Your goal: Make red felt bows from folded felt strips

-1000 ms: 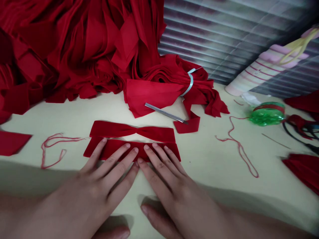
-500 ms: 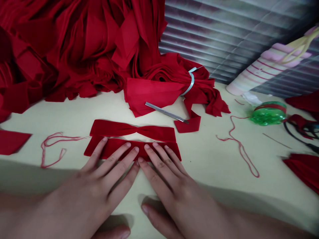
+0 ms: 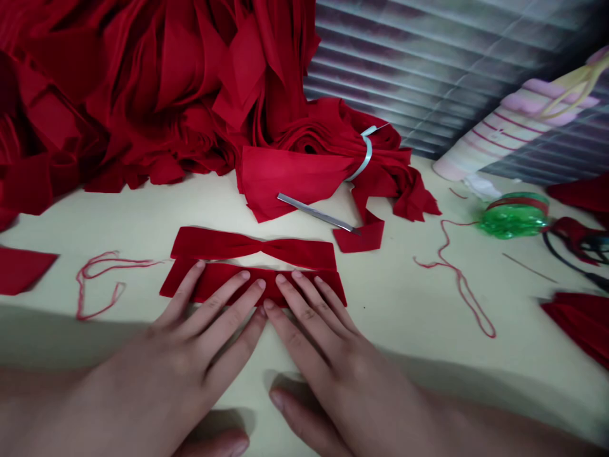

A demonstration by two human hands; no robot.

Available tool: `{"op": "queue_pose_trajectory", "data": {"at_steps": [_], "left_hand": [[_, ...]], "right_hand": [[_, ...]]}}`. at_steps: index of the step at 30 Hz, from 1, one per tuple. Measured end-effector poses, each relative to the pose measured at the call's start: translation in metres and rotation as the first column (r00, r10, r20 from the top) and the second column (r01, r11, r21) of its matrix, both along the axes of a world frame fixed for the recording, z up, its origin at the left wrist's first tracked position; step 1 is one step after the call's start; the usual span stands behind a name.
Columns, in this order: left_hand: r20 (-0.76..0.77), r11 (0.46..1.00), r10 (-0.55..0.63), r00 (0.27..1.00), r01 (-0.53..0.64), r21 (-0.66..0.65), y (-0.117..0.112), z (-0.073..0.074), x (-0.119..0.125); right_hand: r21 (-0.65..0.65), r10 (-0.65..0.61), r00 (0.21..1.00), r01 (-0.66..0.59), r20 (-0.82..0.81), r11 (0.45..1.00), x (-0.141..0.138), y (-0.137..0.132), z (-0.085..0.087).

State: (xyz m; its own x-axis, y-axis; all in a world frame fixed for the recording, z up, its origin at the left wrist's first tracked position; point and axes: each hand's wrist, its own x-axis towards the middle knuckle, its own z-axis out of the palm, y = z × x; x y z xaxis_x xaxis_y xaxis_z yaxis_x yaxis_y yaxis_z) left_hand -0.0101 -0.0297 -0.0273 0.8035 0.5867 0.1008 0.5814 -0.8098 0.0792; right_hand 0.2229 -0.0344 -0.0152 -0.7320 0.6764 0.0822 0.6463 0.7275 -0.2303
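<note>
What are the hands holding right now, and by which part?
Nothing is gripped: the left hand and right hand rest flat, fingertips on a red fabric strip.

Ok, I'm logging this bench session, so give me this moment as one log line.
left hand: flat on red fabric strip | right hand: flat on same strip | beyond: pinched red fabric strip

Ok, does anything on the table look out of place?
The metal strip looks stray: it lies slantwise across the edge of the red fabric. Loose red thread also trails over the table.
</note>
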Motion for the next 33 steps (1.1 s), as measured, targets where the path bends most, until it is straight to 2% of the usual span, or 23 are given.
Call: {"op": "queue_pose_trajectory", "data": {"at_steps": [14,19,33], "left_hand": [[-0.008,0.998,-0.050,0.999,0.050,0.034,0.0029,0.0040,-0.0014],[-0.019,0.999,-0.033,0.999,0.033,0.010,0.0048,0.0052,-0.0006],[-0.031,0.998,-0.060,0.998,0.060,-0.016,0.0051,0.0029,-0.0007]], "right_hand": [[-0.009,-0.007,1.000,0.007,0.000,1.000,0.0004,-0.0013,-0.0006],[-0.044,-0.008,1.000,0.008,0.015,0.999,0.0006,-0.0018,0.0002],[-0.025,-0.003,1.000,0.004,0.009,1.000,0.0001,-0.0011,0.0004]]}}
